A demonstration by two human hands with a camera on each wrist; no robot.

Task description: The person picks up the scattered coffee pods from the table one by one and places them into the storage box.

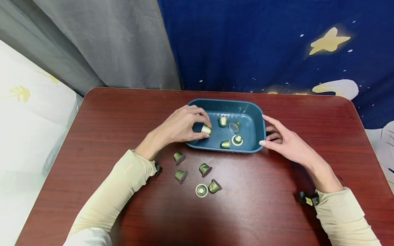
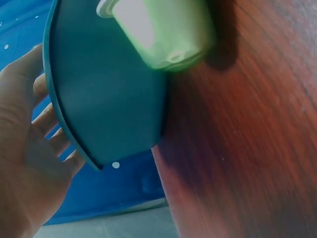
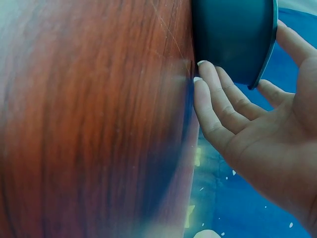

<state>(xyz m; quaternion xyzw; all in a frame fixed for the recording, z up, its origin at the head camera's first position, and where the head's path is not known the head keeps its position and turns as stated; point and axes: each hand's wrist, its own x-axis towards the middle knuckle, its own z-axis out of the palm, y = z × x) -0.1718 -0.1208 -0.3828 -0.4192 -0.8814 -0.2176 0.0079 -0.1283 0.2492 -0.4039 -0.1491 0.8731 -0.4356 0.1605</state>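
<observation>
Between thumb and fingertips my left hand (image 1: 187, 124) pinches a green coffee capsule (image 1: 206, 129) over the left end of a teal plastic bin (image 1: 260, 130). Several green capsules lie inside the bin, one of them standing with its rim down (image 1: 237, 139). At the bin's right end is my right hand (image 1: 284, 140), its thumb and forefinger touching the rim. In the right wrist view its other fingers (image 3: 225, 106) extend loosely beside the bin's outer wall (image 3: 233, 39). The held capsule is hidden behind the bin wall (image 2: 109, 99) in the left wrist view.
Several more green capsules lie loose on the reddish-brown wooden table (image 1: 261, 205) in front of the bin; one capsule (image 2: 168, 34) looms large in the left wrist view. Behind the table hang a grey curtain (image 1: 123, 44) and a blue one (image 1: 240, 44) with stars.
</observation>
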